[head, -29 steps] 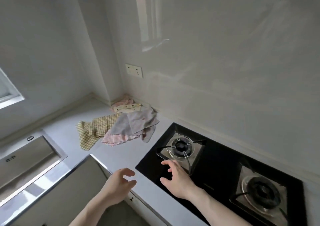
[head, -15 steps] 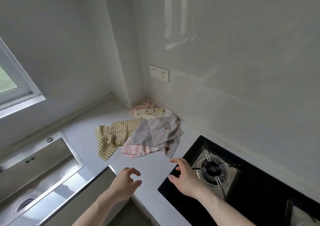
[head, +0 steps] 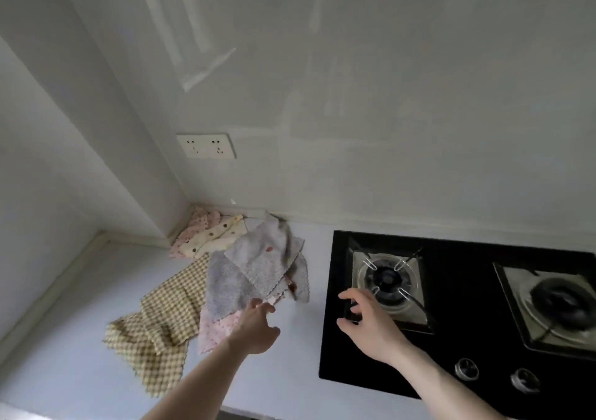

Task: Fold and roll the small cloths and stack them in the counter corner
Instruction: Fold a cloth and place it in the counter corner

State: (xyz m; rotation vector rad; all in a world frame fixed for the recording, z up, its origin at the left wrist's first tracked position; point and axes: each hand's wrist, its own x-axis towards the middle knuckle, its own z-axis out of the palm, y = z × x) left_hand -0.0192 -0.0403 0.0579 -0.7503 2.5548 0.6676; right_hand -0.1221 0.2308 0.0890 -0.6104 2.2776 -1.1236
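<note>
Cloths: loose heap on worktop (head: 80, 290), running from the wall corner toward the near left edge.
Checked cloth (head: 161, 329): yellow, crumpled, long axis corner to near edge, nearest end of heap.
Grey cloths (head: 254, 268): spread flat, overlapping, mid-heap.
Pink cloth (head: 216, 331): under the grey ones, near edge showing.
Spotted cloths (head: 209, 234): tucked in the corner.
Left hand (head: 254, 326): fingers loosely extended, tips touching heap edge, holding nothing.
Right hand (head: 371, 326): fingers spread, empty, above hob (head: 451, 332) by left burner (head: 385, 279).
Socket (head: 206, 145): on wall above corner.
</note>
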